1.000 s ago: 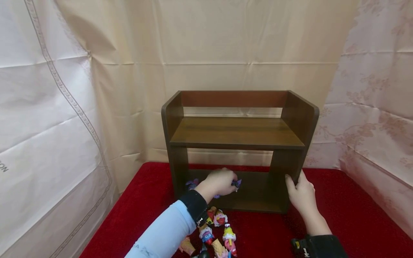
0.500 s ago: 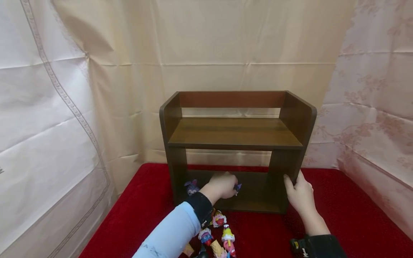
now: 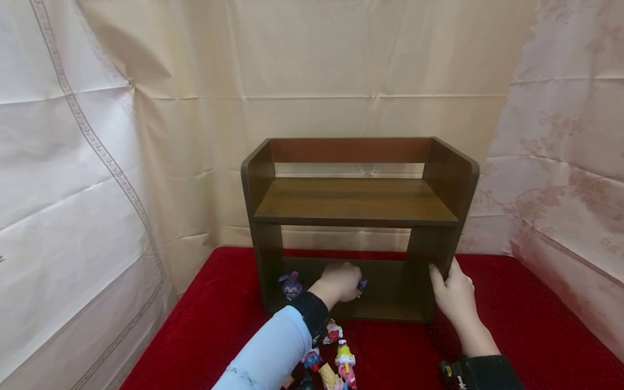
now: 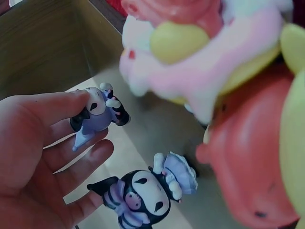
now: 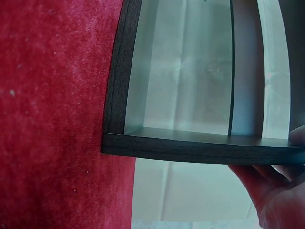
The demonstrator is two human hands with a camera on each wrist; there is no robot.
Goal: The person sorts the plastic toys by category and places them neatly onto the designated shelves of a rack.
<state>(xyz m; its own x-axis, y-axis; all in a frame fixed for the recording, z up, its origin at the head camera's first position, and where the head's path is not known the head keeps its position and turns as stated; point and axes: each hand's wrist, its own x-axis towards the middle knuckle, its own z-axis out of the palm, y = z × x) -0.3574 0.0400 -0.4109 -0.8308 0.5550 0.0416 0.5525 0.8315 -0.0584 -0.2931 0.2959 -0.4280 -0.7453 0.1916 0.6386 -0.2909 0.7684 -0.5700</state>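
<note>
Inside the lower level of a dark brown wooden shelf (image 3: 357,197), my left hand (image 3: 342,280) pinches a small figurine (image 4: 99,113) with a white face and a purple and black body. Its thumb lies on the figurine's face in the left wrist view. Close by its fingertips stands a second black and purple figurine (image 4: 151,195) with a striped bow. A purple long-eared figurine (image 3: 291,286) stands at the left end of the lower board. My right hand (image 3: 455,292) grips the shelf's right side panel (image 5: 200,149), fingers outside and thumb at the front edge.
Several colourful toy figurines (image 3: 345,355) lie on the red cloth (image 3: 390,357) in front of the shelf, partly hidden by the left sleeve. Pink and yellow toys (image 4: 252,157) loom close to the left wrist camera. A beige curtain (image 3: 322,65) hangs behind.
My left hand has shifted a little right and towards the front, still holding its figurine. The long-eared figurine at the left is now less covered. The right hand keeps its grip.
</note>
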